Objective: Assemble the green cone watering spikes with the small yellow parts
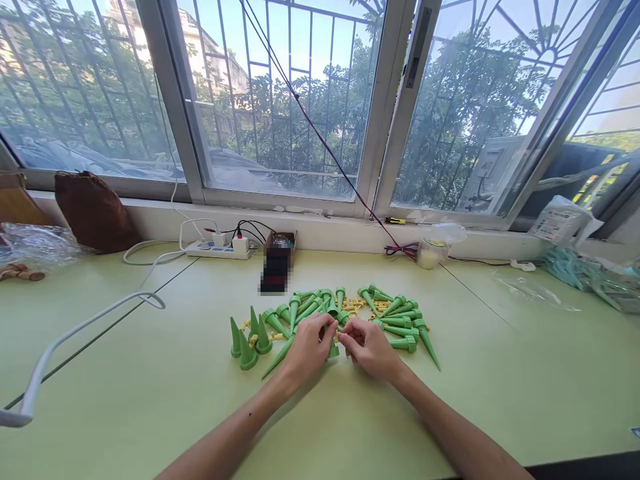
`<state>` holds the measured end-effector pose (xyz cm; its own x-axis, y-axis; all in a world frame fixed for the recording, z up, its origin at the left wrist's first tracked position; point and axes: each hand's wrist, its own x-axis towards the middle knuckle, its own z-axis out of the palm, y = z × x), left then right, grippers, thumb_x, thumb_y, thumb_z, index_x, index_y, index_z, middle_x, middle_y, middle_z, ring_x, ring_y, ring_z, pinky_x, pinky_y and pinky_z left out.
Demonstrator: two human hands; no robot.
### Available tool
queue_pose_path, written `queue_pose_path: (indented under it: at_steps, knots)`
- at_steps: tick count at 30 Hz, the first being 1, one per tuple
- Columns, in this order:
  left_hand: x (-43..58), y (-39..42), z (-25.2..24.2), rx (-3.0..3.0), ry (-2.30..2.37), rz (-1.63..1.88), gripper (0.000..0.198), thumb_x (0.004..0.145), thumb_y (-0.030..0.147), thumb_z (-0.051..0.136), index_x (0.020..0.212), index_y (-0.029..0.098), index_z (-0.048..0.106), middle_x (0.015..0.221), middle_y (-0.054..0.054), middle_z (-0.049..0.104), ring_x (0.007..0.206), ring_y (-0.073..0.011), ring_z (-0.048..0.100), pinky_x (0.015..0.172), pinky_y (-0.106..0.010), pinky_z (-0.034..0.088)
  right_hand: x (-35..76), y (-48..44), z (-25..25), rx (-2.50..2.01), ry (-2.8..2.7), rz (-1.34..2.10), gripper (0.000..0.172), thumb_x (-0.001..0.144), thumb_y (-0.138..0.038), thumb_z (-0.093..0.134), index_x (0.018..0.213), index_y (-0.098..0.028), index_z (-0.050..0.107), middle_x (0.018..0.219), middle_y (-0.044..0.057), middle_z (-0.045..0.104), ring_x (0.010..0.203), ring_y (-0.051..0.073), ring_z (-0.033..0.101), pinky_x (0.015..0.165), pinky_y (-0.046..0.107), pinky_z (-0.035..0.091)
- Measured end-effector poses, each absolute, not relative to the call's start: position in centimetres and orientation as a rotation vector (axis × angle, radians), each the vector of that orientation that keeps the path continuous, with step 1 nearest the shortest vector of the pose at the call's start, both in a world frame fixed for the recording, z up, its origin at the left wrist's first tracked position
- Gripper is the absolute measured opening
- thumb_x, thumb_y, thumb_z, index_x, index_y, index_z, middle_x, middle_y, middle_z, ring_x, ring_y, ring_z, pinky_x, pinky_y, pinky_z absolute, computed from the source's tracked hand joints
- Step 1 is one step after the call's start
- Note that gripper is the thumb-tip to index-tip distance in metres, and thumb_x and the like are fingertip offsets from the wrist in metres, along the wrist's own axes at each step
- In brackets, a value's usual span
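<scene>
My left hand point(313, 341) is closed, thumb and forefinger bent together; what lies inside its grip is mostly hidden. Directly below its fingertips shows the ribbed green cap point(333, 350) of a spike, and I cannot tell if the hand holds it. My right hand point(369, 345) pinches a small yellow plastic piece point(338, 336) close to the left fingertips. Around both hands lie many green plastic plant-watering spikes point(400, 321) with ribbed caps. One long spike point(277, 360) pokes out from under my left hand. Behind the hands is a pile of small yellow valve pieces point(355, 305).
Several green cones point(247, 353) stand point up at the left among yellow pieces. A white cable point(90, 313) loops across the left side. Along the sill are a power strip point(220, 251), a small box point(283, 243), a brown bag point(95, 210) and a jar point(432, 253).
</scene>
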<state>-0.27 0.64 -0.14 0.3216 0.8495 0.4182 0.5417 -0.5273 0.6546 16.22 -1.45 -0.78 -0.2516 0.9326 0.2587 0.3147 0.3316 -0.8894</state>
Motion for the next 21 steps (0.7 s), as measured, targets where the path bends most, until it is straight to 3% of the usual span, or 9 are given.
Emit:
queue_pose_path:
  at_steps: [13,21]
  knots:
    - [-0.24,0.46,0.1,2.196,1.212,1.045,0.03,0.095,0.028,0.043,0.074,0.018,0.061,0.073,-0.002,0.061,0.069,-0.0161,0.053,0.065,-0.028,0.039,16.31,-1.26,-0.98,-1.162,-1.859,0.737,0.044,0.095,-0.043,0.05,0.058,-0.019,0.045,0.047,-0.005,0.039,0.046,0.01,0.035,0.047,0.024,0.026]
    - [-0.31,0.48,0.04,2.219,1.214,1.039,0.029,0.094,0.027,0.044,0.074,0.018,0.061,0.073,-0.002,0.061,0.07,-0.0165,0.053,0.066,-0.029,0.039,16.31,-1.18,-1.2,-1.149,-1.86,0.73,0.048,0.095,-0.046,0.049,0.057,-0.017,0.049,0.047,-0.005,0.037,0.046,0.009,0.034,0.047,0.024,0.024]
